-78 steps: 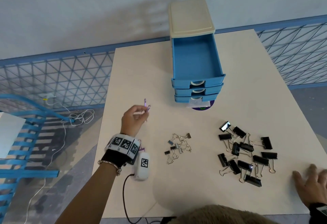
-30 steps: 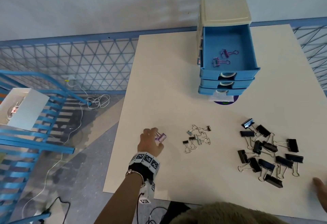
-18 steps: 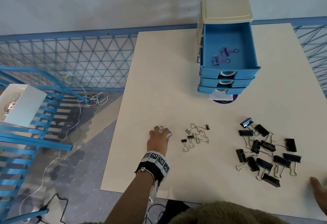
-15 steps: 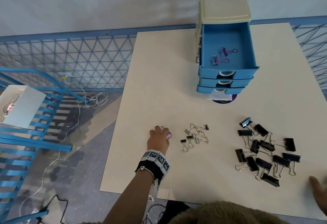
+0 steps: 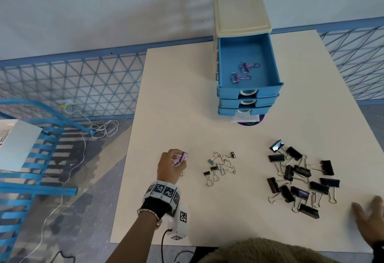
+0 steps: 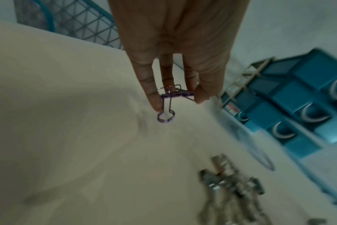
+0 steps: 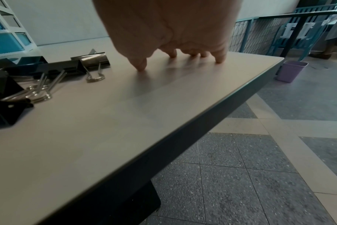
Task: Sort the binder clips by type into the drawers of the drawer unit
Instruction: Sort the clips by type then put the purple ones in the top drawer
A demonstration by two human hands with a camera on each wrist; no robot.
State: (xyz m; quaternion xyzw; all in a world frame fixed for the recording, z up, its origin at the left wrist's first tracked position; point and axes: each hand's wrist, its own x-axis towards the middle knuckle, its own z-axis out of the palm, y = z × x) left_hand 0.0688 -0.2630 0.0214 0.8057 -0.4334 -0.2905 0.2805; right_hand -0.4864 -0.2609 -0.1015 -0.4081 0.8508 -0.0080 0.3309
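My left hand (image 5: 170, 167) pinches purple wire binder clips (image 5: 180, 159) just above the table, left of a heap of small silver and black clips (image 5: 220, 167). In the left wrist view the purple clip (image 6: 171, 99) hangs between my fingertips. The blue drawer unit (image 5: 247, 100) stands at the back with its top drawer (image 5: 249, 88) pulled out; two purple clips (image 5: 243, 72) lie inside. Several large black binder clips (image 5: 301, 177) lie at the right. My right hand (image 5: 369, 215) rests spread on the table near its right front corner, fingertips (image 7: 140, 65) touching the top.
The cream table (image 5: 187, 100) ends close to my right hand at its edge (image 7: 212, 112). A blue mesh fence (image 5: 83, 84) runs behind and left. A purple bin (image 7: 290, 71) stands on the floor to the right. A purple disc (image 5: 249, 122) lies under the unit's front.
Two purple clips have landed in the open top drawer. My left hand came back to the table's left side, took hold of more purple clips and now lifts them. The right hand stays put.
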